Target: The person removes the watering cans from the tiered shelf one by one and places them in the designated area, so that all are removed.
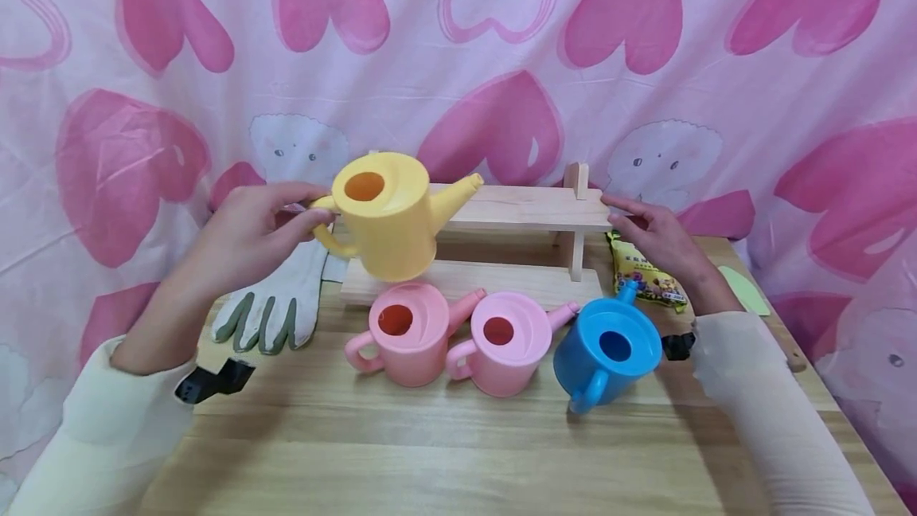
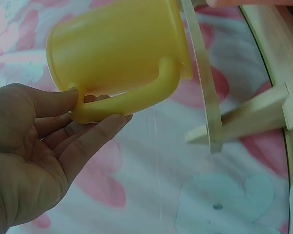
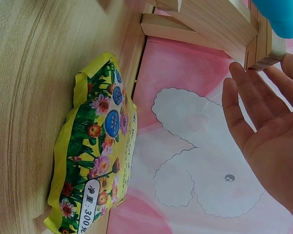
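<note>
A yellow watering can hangs in the air before the wooden shelf, its spout pointing right. My left hand pinches its handle between thumb and fingers, also plain in the left wrist view. My right hand touches the right end of the shelf's upper board with fairly straight fingers. In front of the shelf, a coral-pink watering can, a light pink watering can and a blue watering can stand in a row on the table.
Behind my left hand lies a white-and-green work glove. A yellow flower-printed bag lies below my right hand. Farther right is a pale green flat piece near the table's edge. A heart-patterned curtain hangs behind.
</note>
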The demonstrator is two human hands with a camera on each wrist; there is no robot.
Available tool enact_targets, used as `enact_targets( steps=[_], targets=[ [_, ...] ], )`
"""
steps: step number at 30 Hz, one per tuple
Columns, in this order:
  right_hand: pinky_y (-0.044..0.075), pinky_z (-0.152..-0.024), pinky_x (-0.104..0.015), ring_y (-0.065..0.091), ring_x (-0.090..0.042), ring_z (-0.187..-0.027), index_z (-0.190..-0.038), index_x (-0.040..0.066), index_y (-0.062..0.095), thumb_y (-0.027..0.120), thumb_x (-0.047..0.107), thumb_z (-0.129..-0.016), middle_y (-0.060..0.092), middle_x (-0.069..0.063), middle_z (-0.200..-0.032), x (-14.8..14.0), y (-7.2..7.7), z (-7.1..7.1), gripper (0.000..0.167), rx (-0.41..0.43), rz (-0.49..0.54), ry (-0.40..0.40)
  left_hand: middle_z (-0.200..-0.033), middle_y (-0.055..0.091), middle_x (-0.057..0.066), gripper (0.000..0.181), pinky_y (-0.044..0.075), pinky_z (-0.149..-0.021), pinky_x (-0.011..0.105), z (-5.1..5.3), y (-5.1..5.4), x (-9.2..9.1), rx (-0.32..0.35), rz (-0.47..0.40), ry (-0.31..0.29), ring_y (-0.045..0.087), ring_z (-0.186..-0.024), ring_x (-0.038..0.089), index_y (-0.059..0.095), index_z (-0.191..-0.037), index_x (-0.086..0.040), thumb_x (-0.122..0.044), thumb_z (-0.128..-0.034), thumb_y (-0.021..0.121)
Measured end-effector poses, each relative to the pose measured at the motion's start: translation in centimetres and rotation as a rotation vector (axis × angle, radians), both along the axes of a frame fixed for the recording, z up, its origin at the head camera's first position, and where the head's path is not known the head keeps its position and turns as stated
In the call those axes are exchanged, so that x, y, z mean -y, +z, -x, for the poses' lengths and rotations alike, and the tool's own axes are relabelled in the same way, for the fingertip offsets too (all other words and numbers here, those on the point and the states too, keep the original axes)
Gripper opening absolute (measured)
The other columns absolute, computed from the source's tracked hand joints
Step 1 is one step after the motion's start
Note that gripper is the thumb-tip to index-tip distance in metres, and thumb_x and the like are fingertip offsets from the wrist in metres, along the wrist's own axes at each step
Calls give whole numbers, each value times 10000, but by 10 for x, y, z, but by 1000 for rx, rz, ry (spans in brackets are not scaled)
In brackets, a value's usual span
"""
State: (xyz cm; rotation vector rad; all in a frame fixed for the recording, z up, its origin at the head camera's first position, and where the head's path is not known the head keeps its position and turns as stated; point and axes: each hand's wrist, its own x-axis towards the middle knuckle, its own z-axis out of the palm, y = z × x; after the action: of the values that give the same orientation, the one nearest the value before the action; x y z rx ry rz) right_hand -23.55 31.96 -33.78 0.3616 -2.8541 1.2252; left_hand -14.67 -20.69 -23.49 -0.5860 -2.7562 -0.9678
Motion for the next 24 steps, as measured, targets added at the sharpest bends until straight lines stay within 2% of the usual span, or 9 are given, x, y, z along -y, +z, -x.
enact_targets(
  steps=[5,7,9,13,15,17,22,24],
  targets=[
    [487,-1009,-572,505,-438,-1337,-1573,188,447,546,446,-1059,428,-165,-1576,1,0,1,584,-6,3,0,-1042,734,106,319,496,-708,112,-15,-8,20,-17,-4,62,733,-870,326,709,-1281,-56,-214,-1005,703],
    [487,-1004,-579,507,-448,-1333,-1573,179,445,547,433,-1062,430,-173,-1572,1,0,0,580,-11,3,4,-1055,726,119,332,492,-700,83,-21,-13,30,-25,-13,69,730,-865,326,700,-1291,-40,-207,-1005,702],
    [487,-1000,-584,508,-457,-1329,-1573,171,443,545,419,-1066,433,-183,-1568,1,-1,0,574,-14,-2,9,-1035,729,119,329,497,-662,91,-29,-20,39,-33,-14,86,731,-838,273,699,-1289,-32,-193,-1002,706],
    [478,-1000,-605,497,-474,-1333,-1577,157,433,537,401,-1074,424,-200,-1570,1,0,-1,569,-14,-7,18,-982,745,141,297,490,-574,129,-43,-35,55,-65,-33,117,698,-757,8,707,-1267,-14,-104,-984,716],
    [478,-1004,-599,498,-465,-1334,-1577,165,436,540,409,-1071,426,-190,-1572,1,1,-1,571,-15,-5,14,-973,741,155,283,483,-549,144,-48,-41,62,-69,-43,130,658,-741,-68,708,-1253,-2,-74,-979,715],
    [483,-1004,-588,503,-456,-1334,-1577,174,437,544,418,-1067,427,-180,-1573,1,1,-1,575,-13,-1,8,-940,737,144,280,458,-511,162,-52,-45,66,-80,-44,139,638,-684,-51,713,-1242,3,-51,-968,721],
    [491,-1003,-571,508,-441,-1335,-1574,190,445,551,446,-1057,432,-161,-1575,0,0,-1,586,-11,2,-3,-837,703,76,275,380,-446,220,-65,-56,72,-88,-22,170,565,-560,83,715,-1228,0,-54,-960,732],
    [489,-1002,-580,507,-447,-1334,-1574,190,445,550,449,-1056,432,-166,-1574,0,-1,-1,588,-13,3,-3,-827,703,67,270,377,-447,218,-69,-60,73,-89,-15,182,570,-557,76,716,-1220,-6,-60,-957,737]
  ],
)
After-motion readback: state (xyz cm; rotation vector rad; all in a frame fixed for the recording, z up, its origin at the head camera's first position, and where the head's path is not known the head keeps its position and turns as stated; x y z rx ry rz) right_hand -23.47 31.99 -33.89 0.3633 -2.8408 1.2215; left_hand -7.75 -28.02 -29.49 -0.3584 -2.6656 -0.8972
